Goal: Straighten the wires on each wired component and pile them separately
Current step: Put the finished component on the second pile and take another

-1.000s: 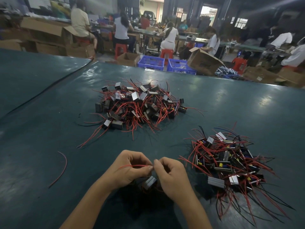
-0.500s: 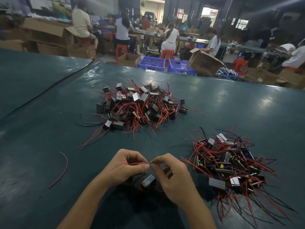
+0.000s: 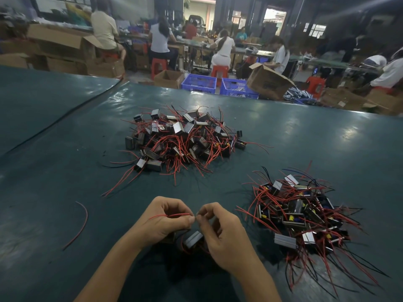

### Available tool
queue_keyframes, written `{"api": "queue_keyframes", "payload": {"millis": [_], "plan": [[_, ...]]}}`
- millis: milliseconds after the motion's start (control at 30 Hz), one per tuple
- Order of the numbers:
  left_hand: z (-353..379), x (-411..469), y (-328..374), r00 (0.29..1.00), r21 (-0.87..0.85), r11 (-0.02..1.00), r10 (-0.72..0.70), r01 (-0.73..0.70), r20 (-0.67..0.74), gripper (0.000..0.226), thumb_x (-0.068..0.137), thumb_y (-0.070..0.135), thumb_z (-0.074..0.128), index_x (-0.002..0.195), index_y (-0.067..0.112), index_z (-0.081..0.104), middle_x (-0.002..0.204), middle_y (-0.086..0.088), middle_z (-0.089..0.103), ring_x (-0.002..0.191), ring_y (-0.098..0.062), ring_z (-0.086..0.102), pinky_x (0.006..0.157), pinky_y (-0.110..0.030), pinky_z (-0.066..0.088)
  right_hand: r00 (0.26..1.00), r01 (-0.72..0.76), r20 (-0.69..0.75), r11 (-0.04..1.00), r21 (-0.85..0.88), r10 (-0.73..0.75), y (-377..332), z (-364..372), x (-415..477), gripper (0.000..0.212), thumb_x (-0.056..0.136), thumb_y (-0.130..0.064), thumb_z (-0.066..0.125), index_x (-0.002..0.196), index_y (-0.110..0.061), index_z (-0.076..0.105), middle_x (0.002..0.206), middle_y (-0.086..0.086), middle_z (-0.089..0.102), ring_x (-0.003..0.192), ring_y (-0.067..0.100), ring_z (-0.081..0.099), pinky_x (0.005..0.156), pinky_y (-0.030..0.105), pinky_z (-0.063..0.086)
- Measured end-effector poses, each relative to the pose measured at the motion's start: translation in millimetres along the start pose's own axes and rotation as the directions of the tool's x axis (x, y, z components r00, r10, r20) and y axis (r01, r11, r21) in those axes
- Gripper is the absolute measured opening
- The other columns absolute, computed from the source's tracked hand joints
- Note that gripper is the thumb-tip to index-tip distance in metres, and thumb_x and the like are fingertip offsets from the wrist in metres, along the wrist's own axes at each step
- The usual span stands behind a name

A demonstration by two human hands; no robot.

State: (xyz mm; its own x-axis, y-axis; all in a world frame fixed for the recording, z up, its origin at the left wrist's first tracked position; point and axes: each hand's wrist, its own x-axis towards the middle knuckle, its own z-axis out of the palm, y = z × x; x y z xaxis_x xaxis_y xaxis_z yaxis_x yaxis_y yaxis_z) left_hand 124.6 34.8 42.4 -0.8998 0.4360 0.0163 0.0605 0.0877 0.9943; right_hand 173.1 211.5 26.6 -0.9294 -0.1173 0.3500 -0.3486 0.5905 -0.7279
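A small boxy wired component [image 3: 193,239] hangs low between my two hands, near the table's front edge. My left hand [image 3: 163,221] pinches its red wire [image 3: 172,215], which runs leftward over my fingers. My right hand [image 3: 222,232] pinches the same wire close to the left fingertips, its fingers curled. A tangled pile of components [image 3: 181,140] with red wires lies at the table's middle. A second pile [image 3: 301,216], with red and black wires fanning outward, lies to the right of my hands.
The dark green table [image 3: 65,171] has a loose red wire [image 3: 79,225] lying at the left. Beyond the far edge stand blue crates [image 3: 199,83], cardboard boxes [image 3: 269,82] and several seated people at benches.
My hands stayed near the table's front edge, fingertips still meeting on the red wire. The component under them barely shifted. Both piles are unchanged.
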Motion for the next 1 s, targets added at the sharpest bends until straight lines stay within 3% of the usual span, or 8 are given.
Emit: {"api": "queue_keyframes", "payload": {"millis": [233, 333, 500, 633, 733, 900, 933, 1000], "plan": [[-0.3, -0.9, -1.4, 1.0, -0.007, 1.0, 0.016, -0.016, -0.002, 0.006, 0.07, 0.016, 0.074, 0.066, 0.013, 0.071, 0.06, -0.001, 0.065, 0.058, -0.009, 0.056, 0.057, -0.018, 0.045, 1.0, 0.027, 0.009, 0.998, -0.052, -0.027, -2.9, -0.5, 0.2, 0.009, 0.097, -0.034, 0.053, 0.1, -0.03, 0.06, 0.083, -0.025, 0.057, 0.068, 0.005, 0.054, 0.06, 0.028, 0.047], [-0.1, -0.8, -2.4, 1.0, -0.008, 1.0, 0.024, -0.024, 0.012, 0.008, 0.074, 0.009, 0.076, 0.068, 0.01, 0.071, 0.061, -0.001, 0.065, 0.059, -0.008, 0.057, 0.058, -0.018, 0.046, 0.999, 0.046, -0.006, 0.996, -0.082, -0.047, -5.1, -2.6, 0.7, 0.01, 0.096, -0.033, 0.055, 0.093, -0.026, 0.061, 0.081, -0.019, 0.056, 0.066, 0.009, 0.054, 0.06, 0.036, 0.048], [0.9, 0.2, -3.1, 0.999, 0.002, 1.0, 0.031, -0.031, 0.027, 0.011, 0.076, 0.006, 0.076, 0.068, 0.011, 0.071, 0.061, -0.001, 0.065, 0.058, -0.007, 0.058, 0.057, -0.018, 0.047, 0.999, 0.017, -0.036, 0.996, -0.091, -0.02, -6.3, -0.7, 0.5, 0.015, 0.094, -0.033, 0.055, 0.08, -0.027, 0.054, 0.072, -0.018, 0.05, 0.064, 0.008, 0.05, 0.057, 0.033, 0.044], [0.5, 0.8, -5.3, 0.998, 0.026, 0.999, 0.037, -0.038, 0.052, 0.015, 0.077, 0.003, 0.077, 0.069, 0.015, 0.073, 0.063, -0.002, 0.068, 0.06, -0.007, 0.062, 0.058, -0.019, 0.048, 0.984, -0.178, 0.016, 0.984, 0.021, 0.178, -5.0, 2.0, 2.0, 0.025, 0.092, -0.03, 0.058, 0.068, -0.026, 0.055, 0.063, -0.013, 0.055, 0.06, 0.006, 0.051, 0.06, 0.034, 0.045], [2.0, 0.9, -6.9, 0.998, 0.044, 0.999, 0.023, -0.025, 0.053, 0.01, 0.074, 0.01, 0.078, 0.068, 0.017, 0.074, 0.064, -0.003, 0.068, 0.061, -0.009, 0.062, 0.058, -0.02, 0.049, 0.952, -0.303, 0.089, 0.936, 0.181, 0.292, -5.0, 3.1, 5.2, 0.031, 0.091, -0.019, 0.06, 0.06, -0.016, 0.057, 0.053, -0.01, 0.051, 0.053, 0.005, 0.045, 0.054, 0.028, 0.039], [5.6, 1.9, -8.5, 0.999, 0.069, 0.997, 0.011, -0.014, 0.045, 0.003, 0.07, 0.017, 0.076, 0.067, 0.018, 0.074, 0.064, -0.001, 0.069, 0.061, -0.007, 0.062, 0.058, -0.02, 0.048, 0.865, -0.496, 0.137, 0.779, 0.383, 0.483, -3.5, 8.5, 7.2, 0.038, 0.087, -0.009, 0.057, 0.051, -0.016, 0.047, 0.044, -0.008, 0.04, 0.041, 0.007, 0.033, 0.04, 0.02, 0.027], [5.2, 2.0, -8.4, 0.999, 0.066, 0.998, 0.01, -0.014, 0.049, 0.003, 0.07, 0.017, 0.076, 0.068, 0.018, 0.075, 0.065, -0.002, 0.07, 0.062, -0.007, 0.062, 0.059, -0.02, 0.049, 0.862, -0.499, 0.143, 0.77, 0.398, 0.485, -4.0, 8.3, 7.0, 0.037, 0.086, -0.01, 0.057, 0.051, -0.017, 0.047, 0.044, -0.006, 0.04, 0.04, 0.007, 0.033, 0.04, 0.02, 0.027], [3.2, 2.6, -8.2, 0.998, 0.066, 0.998, 0.018, -0.022, 0.062, 0.005, 0.073, 0.015, 0.075, 0.07, 0.02, 0.075, 0.068, -0.003, 0.071, 0.064, -0.007, 0.064, 0.061, -0.019, 0.049, 0.922, -0.38, 0.07, 0.855, 0.353, 0.381, -3.4, 7.3, 6.1, 0.038, 0.087, -0.014, 0.06, 0.051, -0.017, 0.05, 0.049, -0.006, 0.043, 0.046, 0.006, 0.038, 0.045, 0.023, 0.032]]}}
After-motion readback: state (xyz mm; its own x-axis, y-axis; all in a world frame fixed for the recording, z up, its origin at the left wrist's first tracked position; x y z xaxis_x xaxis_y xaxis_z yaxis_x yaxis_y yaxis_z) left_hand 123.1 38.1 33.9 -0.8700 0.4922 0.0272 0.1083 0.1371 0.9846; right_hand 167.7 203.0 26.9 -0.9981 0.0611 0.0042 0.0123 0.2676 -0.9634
